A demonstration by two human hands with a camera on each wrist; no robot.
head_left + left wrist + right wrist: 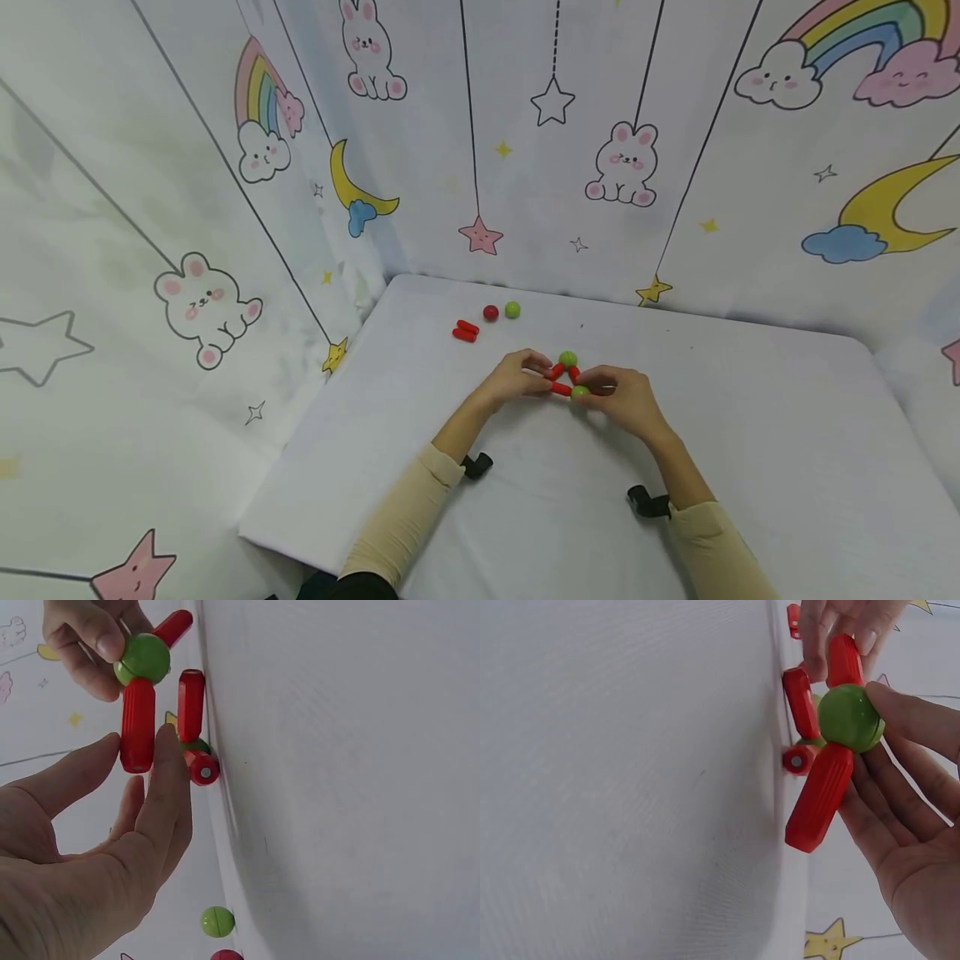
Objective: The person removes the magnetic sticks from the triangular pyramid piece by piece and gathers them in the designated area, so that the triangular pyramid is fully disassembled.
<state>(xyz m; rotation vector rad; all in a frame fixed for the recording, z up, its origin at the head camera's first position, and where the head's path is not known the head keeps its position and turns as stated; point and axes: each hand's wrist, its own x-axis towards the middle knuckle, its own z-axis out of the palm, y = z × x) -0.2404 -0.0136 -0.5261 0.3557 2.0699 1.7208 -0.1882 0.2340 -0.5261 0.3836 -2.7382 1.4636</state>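
A green ball (581,392) with magnetic-looking red rods on two sides is held by my right hand (624,402), its thumb and fingers pinching the ball. My left hand (516,377) pinches one of those rods, the red rod (139,727), near its free end between thumb and fingers. The other red rod (819,799) points away from the left hand in the right wrist view. Just beyond, a second green ball (567,359) sits low at the white tabletop, with two red rods (557,371) spreading from it toward the hands.
Farther back on the white table (750,433) lie a loose red ball (491,313), a loose green ball (512,310) and two loose red rods (465,332) side by side. Cartoon-printed fabric (420,167) hangs behind the table. Black devices (648,502) are worn at both wrists.
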